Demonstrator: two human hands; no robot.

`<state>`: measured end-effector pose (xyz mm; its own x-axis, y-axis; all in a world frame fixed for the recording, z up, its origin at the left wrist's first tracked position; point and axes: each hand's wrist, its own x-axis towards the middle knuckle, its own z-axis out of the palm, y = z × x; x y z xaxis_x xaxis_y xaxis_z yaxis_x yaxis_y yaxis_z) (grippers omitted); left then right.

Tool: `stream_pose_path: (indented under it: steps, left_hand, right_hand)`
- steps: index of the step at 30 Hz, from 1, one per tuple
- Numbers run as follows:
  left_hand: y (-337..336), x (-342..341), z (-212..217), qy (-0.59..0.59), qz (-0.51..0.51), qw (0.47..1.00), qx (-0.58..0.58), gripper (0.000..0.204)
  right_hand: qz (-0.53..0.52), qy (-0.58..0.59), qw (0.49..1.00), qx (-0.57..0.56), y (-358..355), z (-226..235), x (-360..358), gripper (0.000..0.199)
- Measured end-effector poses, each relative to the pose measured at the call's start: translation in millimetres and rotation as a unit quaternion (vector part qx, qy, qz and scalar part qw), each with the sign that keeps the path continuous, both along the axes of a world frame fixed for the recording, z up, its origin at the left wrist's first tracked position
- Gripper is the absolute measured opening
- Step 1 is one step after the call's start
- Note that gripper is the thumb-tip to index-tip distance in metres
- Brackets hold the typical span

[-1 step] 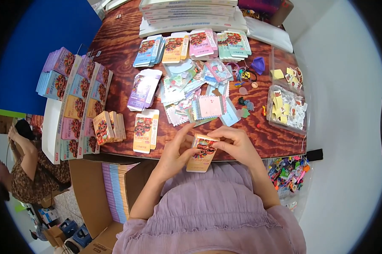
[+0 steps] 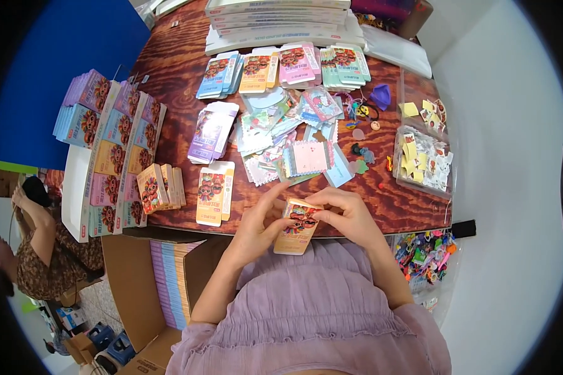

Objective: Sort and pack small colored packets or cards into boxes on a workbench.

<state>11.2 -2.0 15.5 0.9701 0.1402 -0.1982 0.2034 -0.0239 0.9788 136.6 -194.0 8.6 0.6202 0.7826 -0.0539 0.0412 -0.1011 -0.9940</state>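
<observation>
While both the left hand [image 2: 256, 225] and right hand [image 2: 350, 215] pinch the small yellow carton [image 2: 297, 226] over the tabletop's [image 2: 181, 56] near edge, a slip could likely drop it lapward.

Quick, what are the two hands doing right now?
Left hand: closed, gripping the small orange box by its left side.
Right hand: closed, pinching the same box's top right.

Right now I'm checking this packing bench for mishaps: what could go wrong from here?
1. Both hands, left and right, hold the small box at the table edge; if it slips, it likely drops into the lap or the open carton below.
2. Loose cards and tiny charms lie just beyond the hands; a forward reach could scatter them.
3. The yellow pack lies near the edge and might be knocked off.
</observation>
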Motion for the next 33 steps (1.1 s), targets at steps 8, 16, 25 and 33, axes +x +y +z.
stream_pose_path:
  steps: [8,16,25,33]
  left_hand:
    - [15.6,-0.8,-17.8,-0.014,0.060,0.972,-0.228,0.047]
    - [6.6,-6.2,-33.5,-0.062,0.162,0.982,-0.071,0.075]
    - [14.7,-8.2,-43.5,-0.043,0.260,0.963,-0.048,0.069]
    - [22.4,-9.5,-23.1,-0.005,0.255,0.958,0.133,0.072]
  right_hand:
    - [-0.086,0.243,0.961,0.100,7.8,-25.6,-4.8,0.018]
    - [-0.092,0.046,0.995,-0.006,55.1,-27.5,-12.4,0.022]
    - [-0.189,-0.431,0.831,-0.297,79.1,-29.7,9.1,0.055]
    - [-0.220,-0.410,0.865,-0.189,51.6,-11.8,8.7,0.013]
